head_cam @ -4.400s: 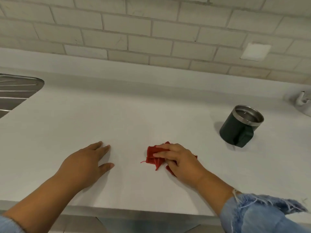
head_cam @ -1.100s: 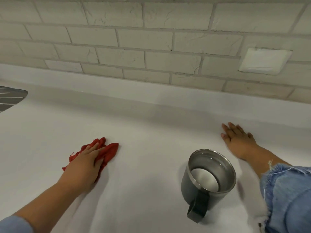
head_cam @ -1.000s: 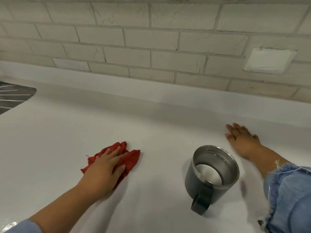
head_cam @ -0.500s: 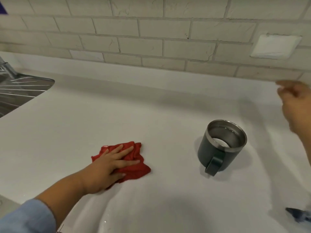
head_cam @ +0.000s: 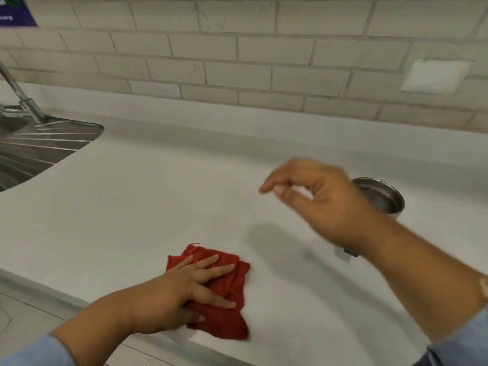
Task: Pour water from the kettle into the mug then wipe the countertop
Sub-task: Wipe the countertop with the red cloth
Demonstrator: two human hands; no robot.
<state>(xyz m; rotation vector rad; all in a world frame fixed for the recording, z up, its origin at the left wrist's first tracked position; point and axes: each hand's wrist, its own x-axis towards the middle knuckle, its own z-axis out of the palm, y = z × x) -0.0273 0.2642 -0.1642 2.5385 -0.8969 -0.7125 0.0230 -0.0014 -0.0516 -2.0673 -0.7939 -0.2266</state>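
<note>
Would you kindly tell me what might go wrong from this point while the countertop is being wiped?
1. The right hand hovers, blurred, directly in front of the mug and partly hides it; a careless sweep may knock the mug over.
2. The left hand presses the cloth close to the front edge of the countertop; a pull towards the body might drag the cloth off.

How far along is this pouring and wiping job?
Pouring looks done: the mug stands on the countertop, with no kettle in sight. Wiping is in hand: the left hand presses a red cloth flat near the front edge. The right hand hangs free above. Probably left: more wiping.
</note>
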